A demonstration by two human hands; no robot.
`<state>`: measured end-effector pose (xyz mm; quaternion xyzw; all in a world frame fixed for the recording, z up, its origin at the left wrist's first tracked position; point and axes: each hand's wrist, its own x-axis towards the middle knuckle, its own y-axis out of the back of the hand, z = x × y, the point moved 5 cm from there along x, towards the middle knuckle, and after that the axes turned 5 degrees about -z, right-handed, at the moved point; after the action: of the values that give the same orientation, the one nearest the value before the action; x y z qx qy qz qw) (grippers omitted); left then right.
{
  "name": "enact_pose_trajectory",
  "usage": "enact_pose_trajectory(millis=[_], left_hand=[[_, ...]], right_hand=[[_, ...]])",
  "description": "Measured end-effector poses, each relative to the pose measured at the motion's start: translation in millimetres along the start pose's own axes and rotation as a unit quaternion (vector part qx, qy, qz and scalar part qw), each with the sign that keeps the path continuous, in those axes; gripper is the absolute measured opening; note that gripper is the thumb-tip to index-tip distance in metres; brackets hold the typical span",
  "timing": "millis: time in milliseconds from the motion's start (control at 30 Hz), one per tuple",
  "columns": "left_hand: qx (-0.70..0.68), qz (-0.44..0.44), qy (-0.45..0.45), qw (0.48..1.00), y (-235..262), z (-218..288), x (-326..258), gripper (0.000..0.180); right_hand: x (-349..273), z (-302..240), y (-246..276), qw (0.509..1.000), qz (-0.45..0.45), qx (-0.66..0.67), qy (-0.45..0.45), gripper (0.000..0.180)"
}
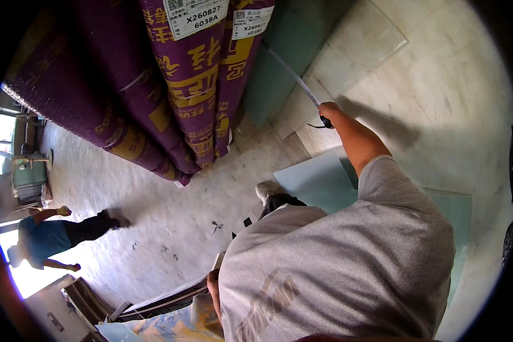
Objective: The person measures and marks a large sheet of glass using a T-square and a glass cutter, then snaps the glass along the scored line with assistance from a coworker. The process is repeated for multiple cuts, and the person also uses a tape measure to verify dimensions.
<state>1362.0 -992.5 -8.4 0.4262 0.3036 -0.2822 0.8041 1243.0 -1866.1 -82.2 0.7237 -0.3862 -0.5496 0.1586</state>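
My right arm reaches out across the upper right. At its end my right hand [328,112] is closed around a tape measure [325,122], with a dark strap hanging from it. The pale blade [293,74] of the tape runs out to the upper left, across a greenish glass sheet [279,77] by the wall. A second clear glass sheet [365,51] lies beside it, its corner showing near my hand. Low in the picture, my left hand [214,286] is mostly hidden by my grey shirt, close to a pale-edged object [218,261]; its fingers are not clear.
Tall purple-wrapped rolls [194,97] with yellow print stand left of the tape. Pale glass panes [316,179] stand near my foot [265,191]. A person in a blue shirt [45,239] is on the floor area at left. A patterned cloth [179,325] lies low.
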Motion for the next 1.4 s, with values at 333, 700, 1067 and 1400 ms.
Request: enact_pose_trajectory(millis=[333, 700, 1067, 1400], left_hand=[[-0.011, 0.009, 0.019, 1.000, -8, -12, -11, 0.047], [-0.023, 0.012, 0.033, 0.999, -19, -22, -16, 0.050], [-0.038, 0.027, 0.032, 0.998, -25, -30, -33, 0.052], [-0.074, 0.064, 0.115, 0.989, -34, -41, -44, 0.049]], right_hand=[[-13, -9, -11, 0.999, -0.029, 0.033, -0.009, 0.023], [-12, -10, -3, 0.999, -0.028, 0.027, 0.004, 0.015], [63, 39, -25, 0.989, -0.059, 0.086, 0.104, 0.027], [5, 143, -109, 0.961, -0.273, 0.029, -0.021, 0.007]])
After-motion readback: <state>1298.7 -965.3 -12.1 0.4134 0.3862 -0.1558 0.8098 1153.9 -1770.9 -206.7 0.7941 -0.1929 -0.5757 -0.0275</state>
